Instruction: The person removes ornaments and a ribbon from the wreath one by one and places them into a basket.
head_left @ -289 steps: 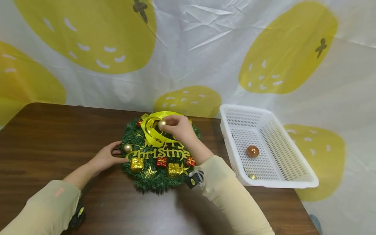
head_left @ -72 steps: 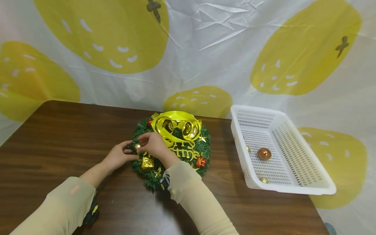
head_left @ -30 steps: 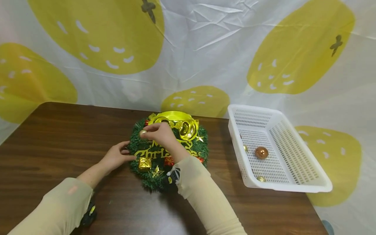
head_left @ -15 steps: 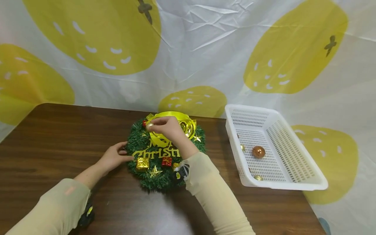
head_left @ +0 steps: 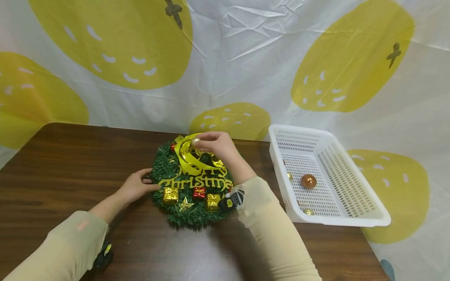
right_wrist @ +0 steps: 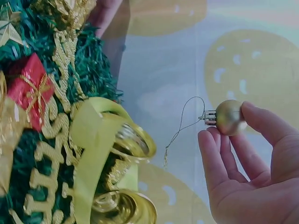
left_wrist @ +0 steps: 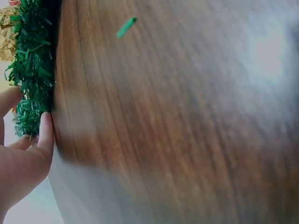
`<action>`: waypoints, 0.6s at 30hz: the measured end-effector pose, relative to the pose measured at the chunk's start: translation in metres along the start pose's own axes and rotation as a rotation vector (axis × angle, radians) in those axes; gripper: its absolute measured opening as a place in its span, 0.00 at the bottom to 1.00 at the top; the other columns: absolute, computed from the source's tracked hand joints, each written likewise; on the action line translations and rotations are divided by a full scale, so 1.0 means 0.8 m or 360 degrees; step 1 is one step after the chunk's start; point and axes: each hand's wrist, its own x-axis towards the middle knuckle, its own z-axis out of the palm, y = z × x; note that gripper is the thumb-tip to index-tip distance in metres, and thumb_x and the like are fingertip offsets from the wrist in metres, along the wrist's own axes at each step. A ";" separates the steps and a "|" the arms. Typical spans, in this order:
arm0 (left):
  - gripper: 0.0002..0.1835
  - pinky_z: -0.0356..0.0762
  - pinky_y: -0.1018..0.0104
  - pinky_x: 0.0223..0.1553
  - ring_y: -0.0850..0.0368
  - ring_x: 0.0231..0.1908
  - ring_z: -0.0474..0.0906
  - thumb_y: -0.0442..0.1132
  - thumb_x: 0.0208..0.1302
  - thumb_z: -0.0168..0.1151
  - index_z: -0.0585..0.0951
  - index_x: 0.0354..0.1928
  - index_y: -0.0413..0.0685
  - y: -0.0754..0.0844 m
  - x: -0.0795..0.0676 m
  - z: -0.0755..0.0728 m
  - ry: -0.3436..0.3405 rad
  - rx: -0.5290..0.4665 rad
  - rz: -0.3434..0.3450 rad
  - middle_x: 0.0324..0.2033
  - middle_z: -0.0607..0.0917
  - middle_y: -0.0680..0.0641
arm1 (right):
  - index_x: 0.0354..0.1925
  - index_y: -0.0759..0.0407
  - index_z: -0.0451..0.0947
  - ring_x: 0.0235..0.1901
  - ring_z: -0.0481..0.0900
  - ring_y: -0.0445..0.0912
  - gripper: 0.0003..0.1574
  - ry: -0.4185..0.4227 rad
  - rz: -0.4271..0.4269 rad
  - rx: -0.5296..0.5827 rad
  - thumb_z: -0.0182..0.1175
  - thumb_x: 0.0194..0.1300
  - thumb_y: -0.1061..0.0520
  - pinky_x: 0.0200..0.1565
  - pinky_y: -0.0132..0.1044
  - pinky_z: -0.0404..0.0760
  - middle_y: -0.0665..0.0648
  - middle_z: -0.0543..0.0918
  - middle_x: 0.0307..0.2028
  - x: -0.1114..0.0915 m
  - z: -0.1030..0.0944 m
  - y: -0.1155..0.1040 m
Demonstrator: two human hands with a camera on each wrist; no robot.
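Observation:
A green Christmas wreath [head_left: 165, 169] lies on the table with gold "Merry Christmas" lettering, gift boxes, stars, a yellow ribbon [head_left: 190, 169] and gold bells [right_wrist: 124, 207]. My left hand [head_left: 133, 188] grips its left edge; in the left wrist view, the fingers and thumb [left_wrist: 46, 133] are at the tinsel rim. Above the ribbon, my right hand [head_left: 219, 147] pinches a small gold ball ornament [right_wrist: 231, 117] between thumb and fingers. From the ornament's cap hangs a thin string loop [right_wrist: 181, 122], apart from the wreath.
A white perforated basket [head_left: 351, 222] stands to the right, holding a copper ball ornament [head_left: 309, 181] and small gold balls [head_left: 308, 212] near its walls. Behind the brown wooden table [head_left: 88, 156] hangs a white cloth with yellow fruit prints. A green tinsel scrap [left_wrist: 126, 28] lies on the tabletop.
The gold ball formerly at the wreath's left side is off it, and my right hand has carried it up and rightward. Another gold ball has appeared in the basket. My left hand stays put.

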 end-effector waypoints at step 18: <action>0.44 0.75 0.47 0.50 0.31 0.56 0.69 0.42 0.59 0.63 0.52 0.68 0.25 0.005 0.004 0.003 0.0067 0.0138 0.0035 0.57 0.68 0.22 | 0.50 0.60 0.79 0.47 0.82 0.52 0.22 0.0137 -0.0054 -0.0047 0.65 0.58 0.54 0.59 0.42 0.73 0.60 0.83 0.49 -0.027 -0.058 0.000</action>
